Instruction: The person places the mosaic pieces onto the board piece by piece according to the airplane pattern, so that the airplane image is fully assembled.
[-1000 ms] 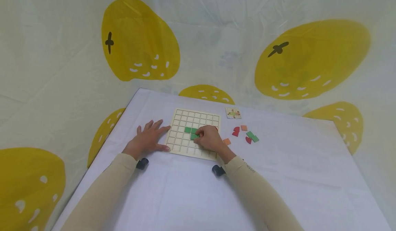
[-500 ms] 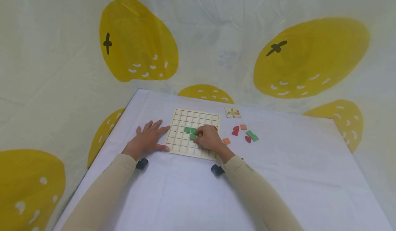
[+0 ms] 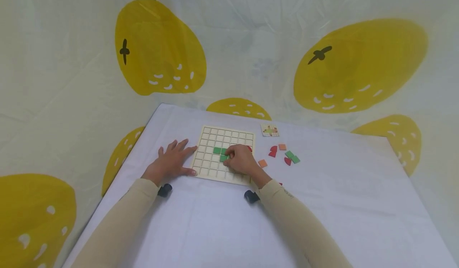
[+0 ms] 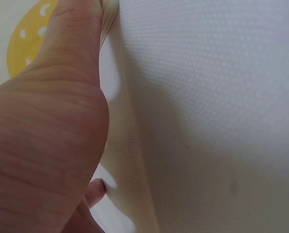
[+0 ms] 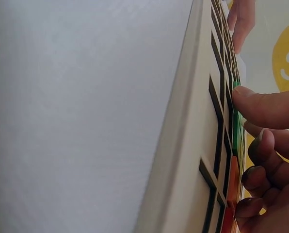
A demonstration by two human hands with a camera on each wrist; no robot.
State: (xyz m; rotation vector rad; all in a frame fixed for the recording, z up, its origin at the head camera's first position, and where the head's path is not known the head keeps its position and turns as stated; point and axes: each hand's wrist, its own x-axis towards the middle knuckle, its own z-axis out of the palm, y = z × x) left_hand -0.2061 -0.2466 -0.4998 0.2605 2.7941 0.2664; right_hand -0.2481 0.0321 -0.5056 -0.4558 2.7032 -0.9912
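A wooden grid board point(image 3: 209, 167) lies flat on the white-covered table. My left hand point(image 3: 170, 161) rests beside its left edge with spread fingers, thumb and a fingertip touching the rim. Over the board's right half, my right hand point(image 3: 242, 159) has its fingers curled, thumb and index at the green square tiles point(image 3: 217, 150). In the right wrist view the thumb presses a green tile point(image 5: 236, 97); an orange tile point(image 5: 233, 177) and a red piece point(image 5: 227, 221) sit in cells nearer the camera. Part of a red piece point(image 3: 249, 148) shows behind my right hand.
Right of the board lie loose red pieces point(image 3: 273, 152), orange squares point(image 3: 282, 147) and green squares point(image 3: 292, 156). A small pattern card point(image 3: 269, 130) lies behind them. A patterned curtain point(image 3: 247, 52) hangs behind the table.
Both hands stay almost still; the right thumb and index remain at the green tiles. The view shifts very slightly.
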